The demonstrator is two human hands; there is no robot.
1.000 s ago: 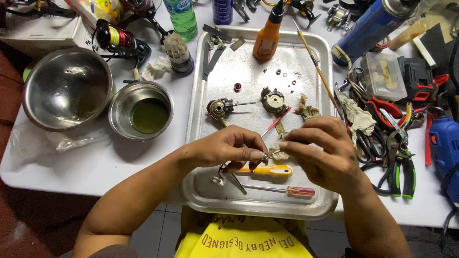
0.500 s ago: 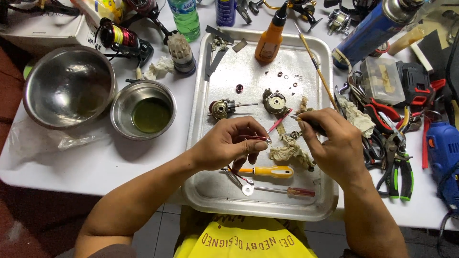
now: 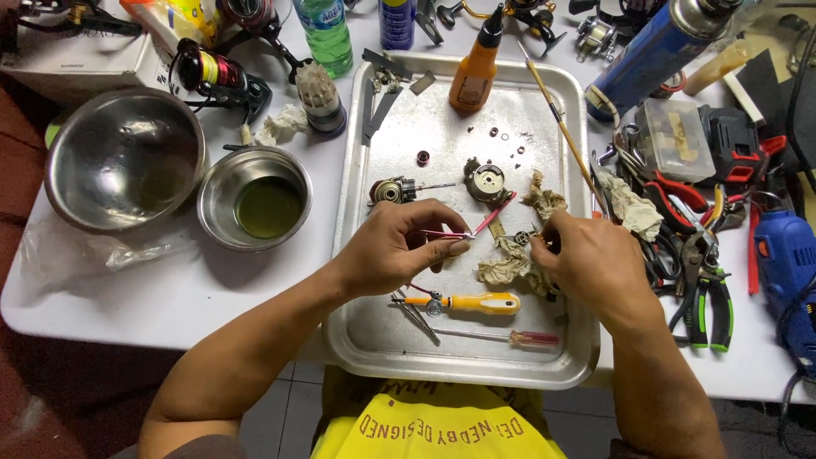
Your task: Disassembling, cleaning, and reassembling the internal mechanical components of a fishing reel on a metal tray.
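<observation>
Over a metal tray (image 3: pixel 365 340), my left hand (image 3: pixel 399 246) pinches thin red-handled tweezers (image 3: pixel 489 219), their tips pointing right. My right hand (image 3: pixel 595 259) pinches a small metal part (image 3: pixel 534 238) near its fingertips, just above a crumpled dirty rag (image 3: pixel 508 268). The two hands are a little apart. On the tray behind them lie a round reel mechanism (image 3: pixel 484 181) and a small geared part with a shaft (image 3: pixel 393 190). A yellow-handled screwdriver (image 3: pixel 476 303) and a red-handled screwdriver (image 3: pixel 518 337) lie in front of my hands.
An orange squeeze bottle (image 3: pixel 476 72) and a long thin brush (image 3: pixel 561 123) rest at the tray's back. Two steel bowls (image 3: pixel 123 157) (image 3: pixel 255 200) stand to the left, one with green liquid. Pliers, cutters (image 3: pixel 705 297), a blue drill (image 3: pixel 790 263) and a blue canister (image 3: pixel 654 51) crowd the right.
My hands have drawn apart: the right hand moved right with the small part, away from the rag, and the left hand now holds the tweezers level, pointing right.
</observation>
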